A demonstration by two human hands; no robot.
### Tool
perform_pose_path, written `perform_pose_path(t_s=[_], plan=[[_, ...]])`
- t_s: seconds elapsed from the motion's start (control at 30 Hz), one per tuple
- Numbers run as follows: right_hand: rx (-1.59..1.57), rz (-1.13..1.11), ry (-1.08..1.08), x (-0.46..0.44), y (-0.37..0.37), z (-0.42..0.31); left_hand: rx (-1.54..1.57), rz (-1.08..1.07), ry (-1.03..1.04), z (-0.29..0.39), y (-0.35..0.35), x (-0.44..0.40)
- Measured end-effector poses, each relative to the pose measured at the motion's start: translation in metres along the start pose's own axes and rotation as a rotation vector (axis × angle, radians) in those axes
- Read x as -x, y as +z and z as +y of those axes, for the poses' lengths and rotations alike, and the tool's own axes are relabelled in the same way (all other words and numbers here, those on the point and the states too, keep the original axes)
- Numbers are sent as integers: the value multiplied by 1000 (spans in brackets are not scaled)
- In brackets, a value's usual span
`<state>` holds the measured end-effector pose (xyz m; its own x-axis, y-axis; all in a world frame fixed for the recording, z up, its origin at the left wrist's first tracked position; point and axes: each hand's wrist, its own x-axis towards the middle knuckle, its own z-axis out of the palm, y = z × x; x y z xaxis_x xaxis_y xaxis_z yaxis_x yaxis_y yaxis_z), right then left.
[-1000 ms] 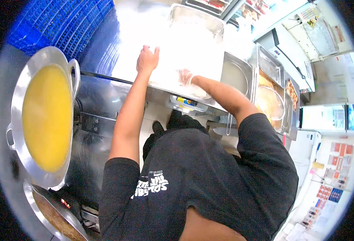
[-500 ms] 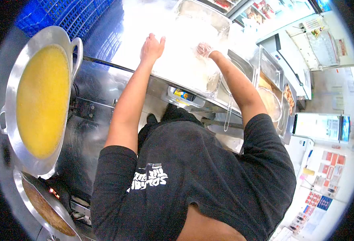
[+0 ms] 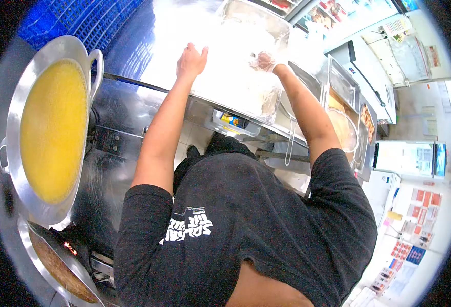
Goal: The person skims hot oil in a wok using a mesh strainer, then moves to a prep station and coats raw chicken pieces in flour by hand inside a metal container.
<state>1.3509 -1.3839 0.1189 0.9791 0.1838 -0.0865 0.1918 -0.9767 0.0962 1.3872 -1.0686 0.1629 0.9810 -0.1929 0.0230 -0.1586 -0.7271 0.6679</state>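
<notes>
1. Left hand [image 3: 192,62]: forward over the counter [image 3: 125,64], thumb apart from curled fingers; glare hides any grip.
2. Right hand [image 3: 265,61]: clear-gloved, fingers bent, grip impossible to tell.
3. Metal tray [image 3: 271,108]: on the counter beside it, whitish inside, glare-bleached.

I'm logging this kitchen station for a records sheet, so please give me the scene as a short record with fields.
Left hand: over the bright worktop; glare hides any hold
Right hand: by the metal tray; contact unclear
Picture left: large wok of yellow liquid
Lower left: second wok with brown contents
Upper left: blue basket
Clothing: black T-shirt with white print
</notes>
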Motion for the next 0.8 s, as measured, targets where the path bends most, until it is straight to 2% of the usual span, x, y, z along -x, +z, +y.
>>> perform_pose_path(t_s=[0.17,0.23,0.27,0.37,0.57,0.67,0.77,0.8], plan=[[59,-44,34,4,6,-8,-2,2,-3,1,1,1],[-53,21,95,11,2,-24,-3,-1,-5,1,0,0],[-271,115,143,14,-3,-30,3,2,-2,2,0,-2],[-143,-175,96,2,34,-30,10,-1,-2,0,1,1],[-209,-154,-93,-24,61,-41,-7,16,0,1,3,0],[-20,-240,-82,-25,26,-80,-12,17,5,2,2,-1],[46,-173,-30,-42,52,-77,-18,20,-1,4,1,1],[77,-142,-76,-53,76,-66,-15,22,1,4,0,2]])
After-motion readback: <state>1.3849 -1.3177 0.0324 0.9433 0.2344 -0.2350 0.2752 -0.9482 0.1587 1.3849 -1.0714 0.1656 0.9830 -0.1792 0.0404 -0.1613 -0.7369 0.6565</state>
